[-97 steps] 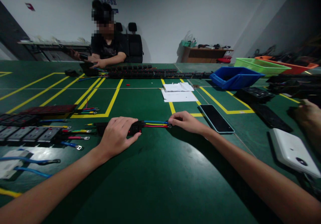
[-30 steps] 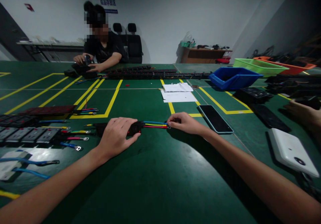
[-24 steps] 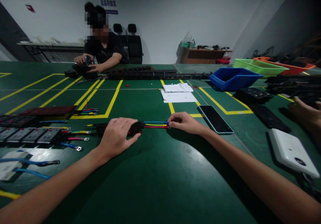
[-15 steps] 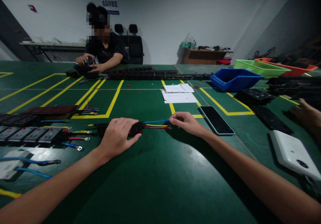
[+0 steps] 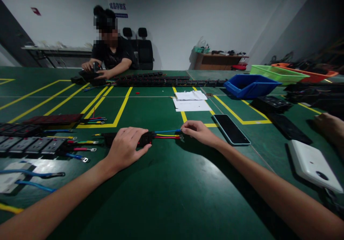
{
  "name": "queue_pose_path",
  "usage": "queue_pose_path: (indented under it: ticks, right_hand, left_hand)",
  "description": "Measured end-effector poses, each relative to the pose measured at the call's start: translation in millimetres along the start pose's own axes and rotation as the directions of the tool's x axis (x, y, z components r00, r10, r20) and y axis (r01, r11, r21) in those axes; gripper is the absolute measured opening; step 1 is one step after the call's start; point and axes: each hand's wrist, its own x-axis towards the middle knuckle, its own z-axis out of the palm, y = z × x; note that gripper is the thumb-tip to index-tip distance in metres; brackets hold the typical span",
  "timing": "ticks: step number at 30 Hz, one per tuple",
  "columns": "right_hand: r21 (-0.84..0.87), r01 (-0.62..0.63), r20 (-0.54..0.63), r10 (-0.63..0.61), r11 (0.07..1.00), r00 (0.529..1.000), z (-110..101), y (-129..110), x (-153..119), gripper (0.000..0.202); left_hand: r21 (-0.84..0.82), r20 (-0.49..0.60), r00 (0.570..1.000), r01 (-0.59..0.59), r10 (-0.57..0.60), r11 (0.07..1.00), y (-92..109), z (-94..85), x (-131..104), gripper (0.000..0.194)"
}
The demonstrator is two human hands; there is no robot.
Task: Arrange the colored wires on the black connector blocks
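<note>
My left hand (image 5: 129, 143) lies over a black socket strip (image 5: 145, 139) on the green table, its fingers and thumb closed around the strip's sides. From the strip's right end run a blue wire (image 5: 165, 131), a yellow wire (image 5: 166, 135) and a red wire (image 5: 167, 137). My right hand (image 5: 195, 131) pinches the blue wire near its tip; the fingers cover the very end. A ring terminal (image 5: 181, 137) shows just below those fingertips. At the strip's left end a short yellow-tipped wire (image 5: 97, 135) sticks out.
More socket strips (image 5: 40, 145) with lugged wires lie at left. Right of my hand are a phone (image 5: 231, 129), a white device (image 5: 314, 164) and a blue bin (image 5: 251, 85). Paper sheets (image 5: 192, 103) lie ahead. A co-worker (image 5: 113, 53) sits opposite; another person's hand (image 5: 329, 125) is at right.
Both my hands keep their places on the strip and the blue wire. The other person's hand at the right has shifted slightly. The view has tilted a little.
</note>
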Motion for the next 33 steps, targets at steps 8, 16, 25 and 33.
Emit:
queue_pose_path:
  ticks: [8,16,25,33]
  right_hand:
    - [-0.015,0.004,-0.093,-0.005,1.000,0.996,-0.9,-3.9,-1.9,0.034]
    - [-0.050,0.016,-0.028,-0.017,0.999,0.999,-1.6,-2.3,-2.8,0.030]
    - [-0.070,-0.005,-0.002,0.005,0.998,1.000,-0.5,-4.9,-2.9,0.033]
    - [-0.076,0.035,-0.068,-0.040,0.997,0.997,0.0,-5.0,-3.0,0.033]
  left_hand:
    - [-0.023,0.000,1.000,0.010,-0.010,1.000,0.4,-0.2,0.6,0.041]
    - [-0.015,-0.002,1.000,0.004,-0.004,1.000,0.8,-0.2,1.1,0.041]
    - [-0.013,-0.006,1.000,0.011,-0.011,1.000,0.9,-0.4,1.0,0.040]
    - [-0.007,0.006,1.000,0.005,-0.005,1.000,0.3,0.4,1.0,0.040]
